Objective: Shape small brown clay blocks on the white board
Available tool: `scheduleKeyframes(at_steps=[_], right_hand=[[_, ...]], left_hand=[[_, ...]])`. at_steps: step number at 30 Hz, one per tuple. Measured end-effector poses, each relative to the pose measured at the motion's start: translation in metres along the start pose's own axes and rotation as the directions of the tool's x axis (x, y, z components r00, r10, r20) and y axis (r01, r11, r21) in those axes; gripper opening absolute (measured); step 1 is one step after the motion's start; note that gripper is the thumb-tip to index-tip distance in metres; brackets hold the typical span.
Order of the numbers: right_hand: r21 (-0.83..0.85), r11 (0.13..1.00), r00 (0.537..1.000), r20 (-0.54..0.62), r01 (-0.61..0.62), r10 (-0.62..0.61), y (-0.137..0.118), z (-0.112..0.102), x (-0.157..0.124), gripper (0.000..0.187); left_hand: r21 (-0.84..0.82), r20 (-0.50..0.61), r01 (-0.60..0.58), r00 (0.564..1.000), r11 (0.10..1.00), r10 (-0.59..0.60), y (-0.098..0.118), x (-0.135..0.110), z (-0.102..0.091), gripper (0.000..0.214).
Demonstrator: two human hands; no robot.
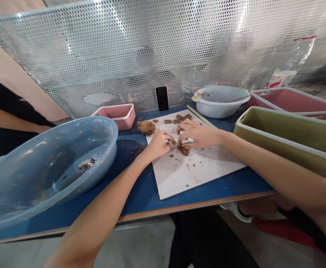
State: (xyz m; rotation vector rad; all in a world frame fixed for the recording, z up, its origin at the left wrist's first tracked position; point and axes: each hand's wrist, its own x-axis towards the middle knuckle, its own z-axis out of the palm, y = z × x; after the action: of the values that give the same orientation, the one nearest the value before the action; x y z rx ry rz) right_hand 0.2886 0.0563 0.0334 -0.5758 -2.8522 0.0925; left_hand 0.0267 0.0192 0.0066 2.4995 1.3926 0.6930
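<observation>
Both my hands meet over a white board (196,171) on the blue table. My left hand (160,143) is curled, its fingertips pinching a small bit of brown dough. My right hand (197,134) is closed over a small white tool or cutter, pressing it near a brown dough piece (183,150) on the board. A lump of brown dough (145,127) sits at the board's far left corner. Several small shaped dough pieces (179,118) lie in a row along the board's far edge.
A large blue plastic basin (40,167) fills the left. A pink tray (118,113), a phone (162,98) leaning on the perforated metal screen, a white bowl (221,101), an olive bin (288,136) and a pink bin (293,100) ring the board. Another person's arm (9,119) is at left.
</observation>
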Motion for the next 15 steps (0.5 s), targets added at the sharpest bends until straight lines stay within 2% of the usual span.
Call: scheduleKeyframes(at_steps=[15], right_hand=[[0.005,1.0,1.0,0.01,-0.019,0.019,0.0053,-0.0044,-0.0081,0.023]], left_hand=[[-0.024,0.005,0.002,1.0,1.0,-0.001,0.0015,-0.0001,-0.0009,0.037]])
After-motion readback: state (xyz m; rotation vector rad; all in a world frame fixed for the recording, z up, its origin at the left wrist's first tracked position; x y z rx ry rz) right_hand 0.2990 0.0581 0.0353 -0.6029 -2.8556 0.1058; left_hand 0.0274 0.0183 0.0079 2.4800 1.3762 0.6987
